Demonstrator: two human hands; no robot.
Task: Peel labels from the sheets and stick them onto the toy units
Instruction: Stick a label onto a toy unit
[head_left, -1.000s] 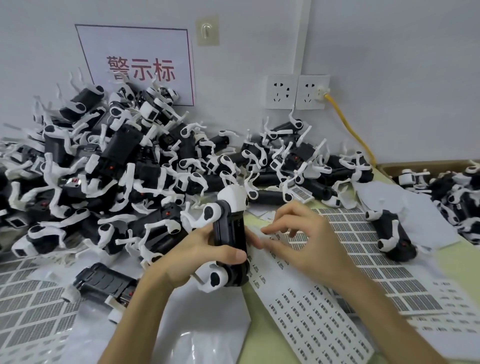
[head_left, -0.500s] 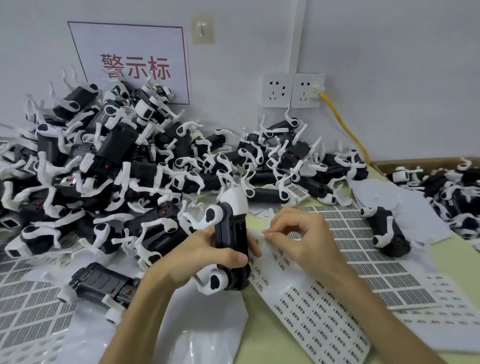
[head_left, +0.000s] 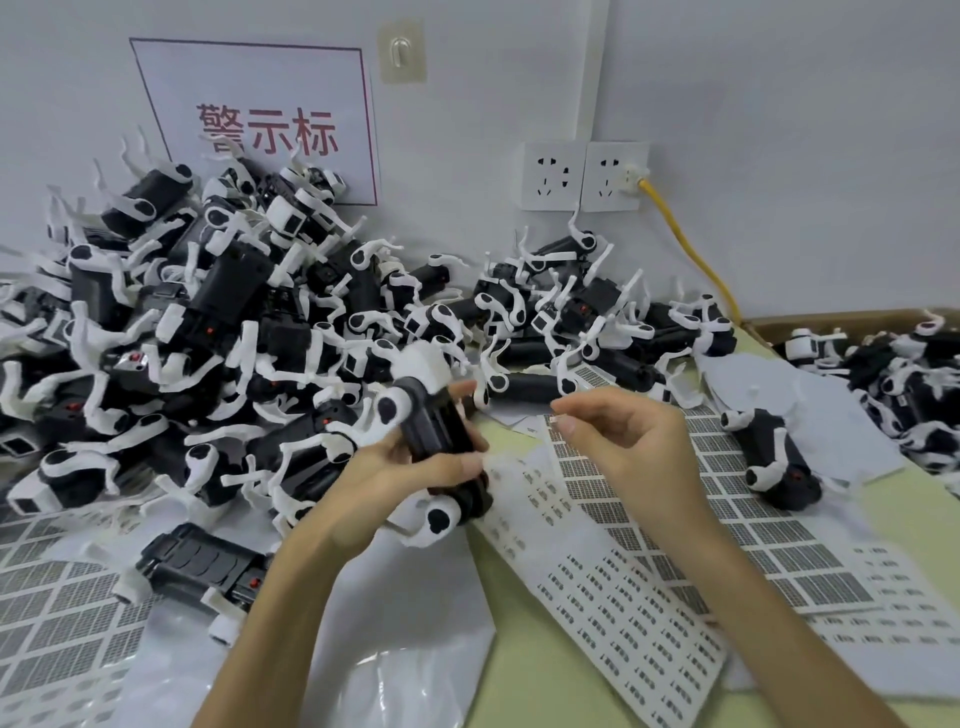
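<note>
The right hand (head_left: 628, 447) pinches a small white paper label (head_left: 555, 420) between thumb and forefinger, above the white printed label sheet (head_left: 597, 571) lying on the pale green desk (head_left: 530, 665). Just beside it, the left hand (head_left: 395, 473) grips a black-and-white plastic toy unit (head_left: 434, 426). The peeling step looks done. Next, the label needs pressing squarely onto the toy's black body.

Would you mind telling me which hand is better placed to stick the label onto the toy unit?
The right hand: it pinches the peeled label just beside the toy unit, which the left hand grips.
</note>
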